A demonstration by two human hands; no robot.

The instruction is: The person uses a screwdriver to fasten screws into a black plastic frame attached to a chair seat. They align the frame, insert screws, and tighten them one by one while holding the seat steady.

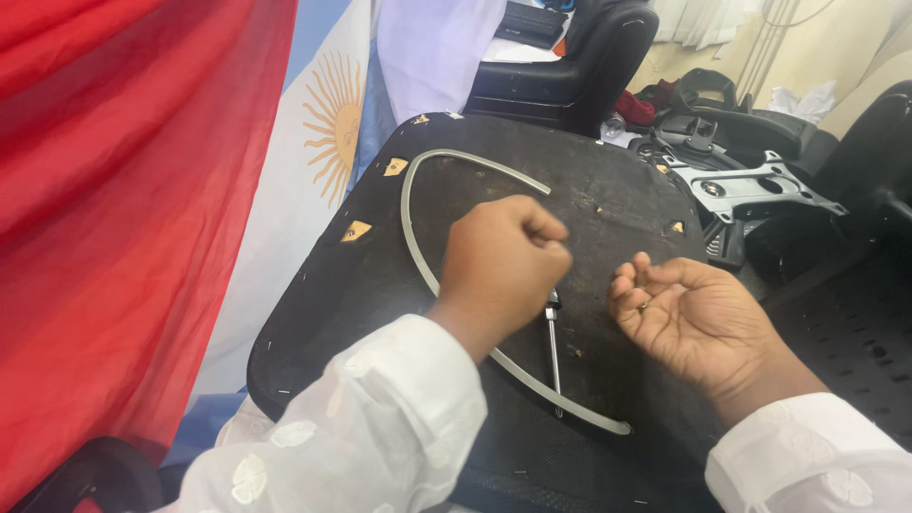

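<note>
My left hand (499, 266) is closed in a fist over the upturned underside of a black chair seat (351, 285). A thin metal screwdriver (554, 356) lies on the seat just below that fist, its top end hidden under my fingers. My right hand (689, 318) rests palm up to the right, fingers curled around small dark bits, probably screws. A grey curved plastic strip (410, 228) loops across the seat beneath both hands. White sleeves cover both forearms.
A metal chair base plate (750, 185) and a black mechanism (698, 133) lie at the back right. Another black chair (579, 57) stands behind. Red cloth (114, 209) and a flag with a sun emblem (332, 123) hang at the left.
</note>
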